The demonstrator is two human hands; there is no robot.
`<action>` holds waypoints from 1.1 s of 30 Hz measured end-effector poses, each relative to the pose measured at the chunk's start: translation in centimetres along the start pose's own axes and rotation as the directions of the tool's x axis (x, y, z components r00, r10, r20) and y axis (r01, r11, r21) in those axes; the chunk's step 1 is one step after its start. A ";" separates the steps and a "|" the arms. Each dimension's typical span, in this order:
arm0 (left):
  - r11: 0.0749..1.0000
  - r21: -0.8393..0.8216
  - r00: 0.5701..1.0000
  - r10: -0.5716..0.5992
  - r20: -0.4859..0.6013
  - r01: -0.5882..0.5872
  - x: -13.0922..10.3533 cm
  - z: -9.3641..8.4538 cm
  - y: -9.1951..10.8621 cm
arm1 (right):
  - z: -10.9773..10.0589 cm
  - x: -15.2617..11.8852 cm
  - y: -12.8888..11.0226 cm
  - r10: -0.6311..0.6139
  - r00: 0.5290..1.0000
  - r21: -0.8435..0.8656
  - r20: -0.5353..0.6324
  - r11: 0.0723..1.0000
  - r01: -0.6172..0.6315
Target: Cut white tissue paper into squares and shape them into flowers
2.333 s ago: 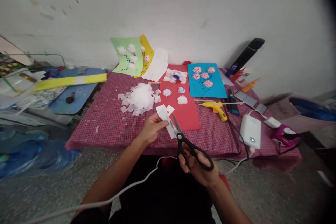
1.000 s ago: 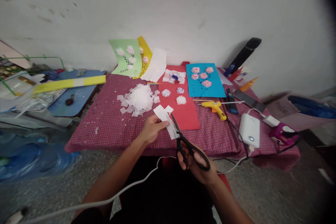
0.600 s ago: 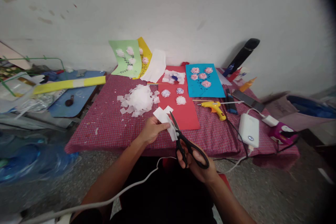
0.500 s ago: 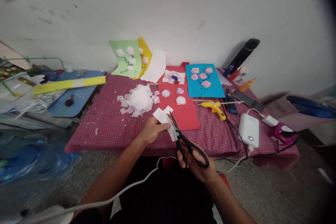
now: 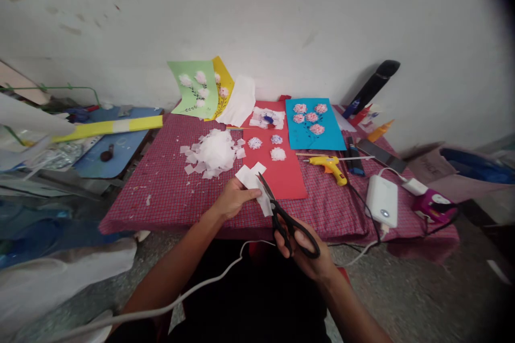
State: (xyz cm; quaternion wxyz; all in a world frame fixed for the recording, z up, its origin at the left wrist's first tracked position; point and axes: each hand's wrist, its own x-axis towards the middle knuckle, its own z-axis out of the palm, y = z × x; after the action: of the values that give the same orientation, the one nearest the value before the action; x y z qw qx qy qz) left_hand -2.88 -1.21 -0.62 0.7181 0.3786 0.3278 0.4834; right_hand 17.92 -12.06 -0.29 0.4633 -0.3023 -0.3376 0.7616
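- Surface [image 5: 161,187] draped in red checked cloth, ahead of both hands
- Flat, rectangular red paper sheet [image 5: 287,179], just beyond the hands
- Heap of small white paper squares [image 5: 217,153], beyond the left hand [image 5: 234,199]
- Black-handled metal scissors [image 5: 274,208], gripped by the right hand [image 5: 311,257] through the loops
- Yellow plastic glue gun [image 5: 330,166], beyond the right hand
- Thin white paper strip [image 5: 250,181], pinched in the left hand, beside the scissor blades
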 end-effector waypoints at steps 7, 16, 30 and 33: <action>1.000 -0.007 1.000 -0.002 -0.011 0.002 -0.3 0.6 0.6 | 0.0 -0.1 -0.2 0.001 1.000 -0.011 0.026 1.000 -0.001; 0.993 -0.092 0.996 -0.076 -0.045 0.072 -0.6 0.0 0.3 | -0.6 -0.4 0.3 -0.025 1.000 0.058 -0.004 0.998 0.025; 0.990 -0.140 0.992 -0.047 -0.114 0.031 -0.5 1.2 0.8 | -0.7 -0.7 0.5 -0.023 1.000 0.085 0.014 0.996 0.022; 0.989 -0.140 0.992 -0.052 -0.113 0.036 -0.4 1.0 0.8 | -0.8 -0.9 0.4 -0.038 0.999 0.087 0.019 0.996 0.036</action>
State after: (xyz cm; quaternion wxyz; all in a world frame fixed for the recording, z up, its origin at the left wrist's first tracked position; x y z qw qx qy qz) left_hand -2.53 -1.59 0.62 0.7327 0.2918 0.3432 0.5101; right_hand 18.66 -12.84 -0.99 0.4864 -0.2679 -0.3146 0.7699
